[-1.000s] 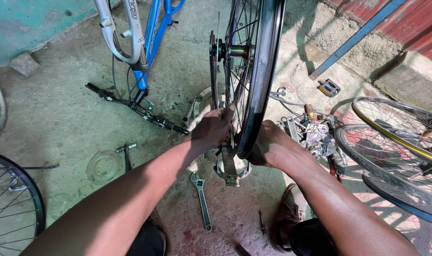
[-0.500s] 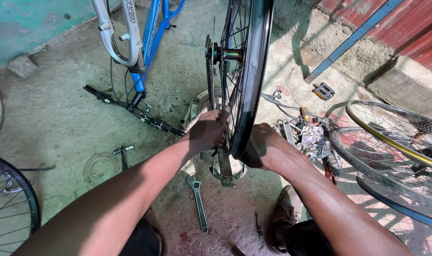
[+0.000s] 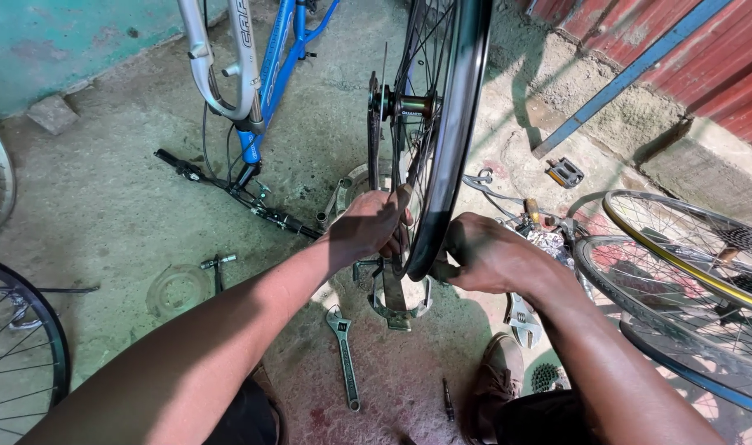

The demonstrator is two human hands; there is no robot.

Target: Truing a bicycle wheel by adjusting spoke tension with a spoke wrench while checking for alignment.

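two hands (image 3: 372, 227) (image 3: 483, 255), one wheel (image 3: 442, 148), two wrenches (image 3: 344, 354) (image 3: 520, 317)

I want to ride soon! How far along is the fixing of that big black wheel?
Done: the black spoked bicycle wheel stands upright, off the blue bicycle frame. In hand: the left hand and the right hand grip the rim's bottom from either side, above a grey metal stand. Left: the silver adjustable wrench lies unused on the floor, and the frame has no wheels.

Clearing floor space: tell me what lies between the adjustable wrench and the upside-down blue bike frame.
In the head view, only bare concrete floor separates the adjustable wrench from the blue bike frame, whose handlebar rests on the floor.
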